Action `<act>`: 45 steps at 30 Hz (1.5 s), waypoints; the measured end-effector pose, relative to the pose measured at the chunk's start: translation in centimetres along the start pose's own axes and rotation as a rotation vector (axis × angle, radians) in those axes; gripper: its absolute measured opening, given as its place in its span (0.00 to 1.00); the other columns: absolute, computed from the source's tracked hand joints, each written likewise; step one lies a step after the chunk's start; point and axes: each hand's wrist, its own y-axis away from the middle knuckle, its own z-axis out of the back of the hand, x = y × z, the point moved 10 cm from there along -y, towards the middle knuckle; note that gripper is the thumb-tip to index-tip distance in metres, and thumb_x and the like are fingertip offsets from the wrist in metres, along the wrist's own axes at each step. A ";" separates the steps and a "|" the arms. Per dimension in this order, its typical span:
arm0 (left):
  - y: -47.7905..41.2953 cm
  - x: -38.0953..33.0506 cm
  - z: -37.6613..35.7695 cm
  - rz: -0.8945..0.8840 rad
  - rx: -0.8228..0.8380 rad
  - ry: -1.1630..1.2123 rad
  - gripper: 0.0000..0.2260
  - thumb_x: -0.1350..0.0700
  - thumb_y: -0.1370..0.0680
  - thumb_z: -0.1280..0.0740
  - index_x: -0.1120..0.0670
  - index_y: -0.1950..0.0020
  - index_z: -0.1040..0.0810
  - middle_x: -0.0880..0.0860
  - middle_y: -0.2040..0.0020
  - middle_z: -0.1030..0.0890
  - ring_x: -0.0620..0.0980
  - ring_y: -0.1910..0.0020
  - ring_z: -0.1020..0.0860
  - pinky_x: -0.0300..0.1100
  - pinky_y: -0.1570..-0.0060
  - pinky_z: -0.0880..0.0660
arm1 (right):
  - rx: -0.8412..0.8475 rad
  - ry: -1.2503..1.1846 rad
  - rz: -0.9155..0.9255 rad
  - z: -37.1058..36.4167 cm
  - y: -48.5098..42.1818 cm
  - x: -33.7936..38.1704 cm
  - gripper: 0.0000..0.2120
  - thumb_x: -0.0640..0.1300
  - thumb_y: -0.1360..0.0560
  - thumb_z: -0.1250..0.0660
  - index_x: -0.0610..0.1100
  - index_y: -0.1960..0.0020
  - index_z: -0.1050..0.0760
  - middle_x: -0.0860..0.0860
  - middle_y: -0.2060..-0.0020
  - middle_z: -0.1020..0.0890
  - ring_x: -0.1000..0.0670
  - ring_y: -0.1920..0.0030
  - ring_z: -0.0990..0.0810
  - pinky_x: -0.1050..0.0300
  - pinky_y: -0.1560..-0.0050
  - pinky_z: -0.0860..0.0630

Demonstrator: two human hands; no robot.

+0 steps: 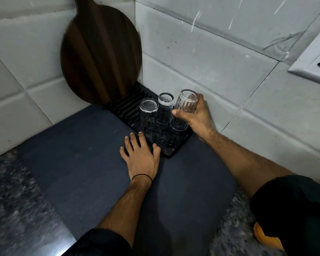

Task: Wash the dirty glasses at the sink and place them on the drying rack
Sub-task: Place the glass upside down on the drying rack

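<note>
A black slatted drying rack (122, 106) lies in the tiled corner on a dark mat. Two clear glasses stand upside down on it, one at the front (148, 115) and one behind it (165, 108). My right hand (196, 117) grips a third ribbed glass (183, 111), upside down and tilted, with its rim at the rack's right end. My left hand (140, 154) rests flat with spread fingers on the mat, its fingertips touching the rack's near edge.
A round dark wooden board (100, 52) leans in the corner behind the rack. The dark mat (92, 163) covers a speckled stone counter (13, 196). A white switch plate (314, 67) sits on the right wall. An orange object (266, 237) shows at bottom right.
</note>
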 end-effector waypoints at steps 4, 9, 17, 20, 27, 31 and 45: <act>0.0 0.1 0.0 0.002 0.010 0.006 0.29 0.44 0.19 0.44 0.56 0.21 0.40 0.59 0.21 0.40 0.60 0.21 0.48 0.62 0.25 0.51 | 0.010 0.031 0.006 -0.4 -0.3 0.1 0.36 0.39 0.32 0.19 0.38 0.31 0.35 0.49 0.46 0.18 0.62 0.52 0.19 0.73 0.57 0.23; 0.0 0.1 -0.1 0.000 0.010 0.003 0.29 0.43 0.19 0.44 0.56 0.21 0.40 0.60 0.21 0.40 0.60 0.21 0.47 0.63 0.26 0.51 | -0.004 0.026 0.034 -0.3 0.0 0.9 0.35 0.39 0.31 0.20 0.37 0.31 0.35 0.50 0.48 0.19 0.66 0.56 0.20 0.74 0.58 0.24; 0.0 0.1 -0.1 -0.003 0.011 0.006 0.29 0.43 0.20 0.46 0.56 0.22 0.40 0.60 0.22 0.39 0.61 0.21 0.47 0.63 0.26 0.51 | 0.034 0.079 0.048 -1.5 1.5 -0.9 0.35 0.40 0.34 0.18 0.41 0.33 0.33 0.53 0.48 0.18 0.68 0.52 0.19 0.69 0.49 0.23; 0.0 0.1 0.0 -0.008 0.006 0.017 0.28 0.44 0.19 0.44 0.56 0.22 0.39 0.60 0.22 0.39 0.61 0.21 0.47 0.63 0.26 0.51 | 0.014 0.050 0.058 -1.3 1.5 -1.1 0.36 0.39 0.34 0.18 0.40 0.32 0.34 0.50 0.44 0.18 0.64 0.49 0.18 0.68 0.46 0.23; 0.0 0.2 0.0 -0.005 0.031 0.039 0.28 0.44 0.18 0.44 0.56 0.21 0.41 0.59 0.21 0.41 0.60 0.21 0.49 0.62 0.25 0.52 | 0.071 0.110 0.055 -1.9 1.5 -0.8 0.40 0.43 0.33 0.18 0.41 0.30 0.38 0.48 0.40 0.20 0.53 0.42 0.20 0.71 0.43 0.24; -0.1 0.5 0.2 0.004 0.085 0.114 0.29 0.45 0.18 0.42 0.54 0.20 0.43 0.57 0.20 0.44 0.58 0.20 0.52 0.60 0.25 0.55 | 0.112 0.176 0.006 -1.9 2.2 -1.0 0.38 0.44 0.32 0.19 0.41 0.31 0.38 0.50 0.41 0.22 0.51 0.41 0.22 0.55 0.37 0.24; 11.1 -8.1 1.6 -0.303 0.200 0.273 0.19 0.55 0.22 0.36 0.53 0.31 0.28 0.52 0.30 0.28 0.54 0.32 0.31 0.53 0.33 0.37 | -0.188 0.057 -0.152 9.7 15.4 -0.1 0.22 0.38 0.25 0.27 0.44 0.35 0.33 0.47 0.47 0.23 0.52 0.52 0.22 0.58 0.54 0.25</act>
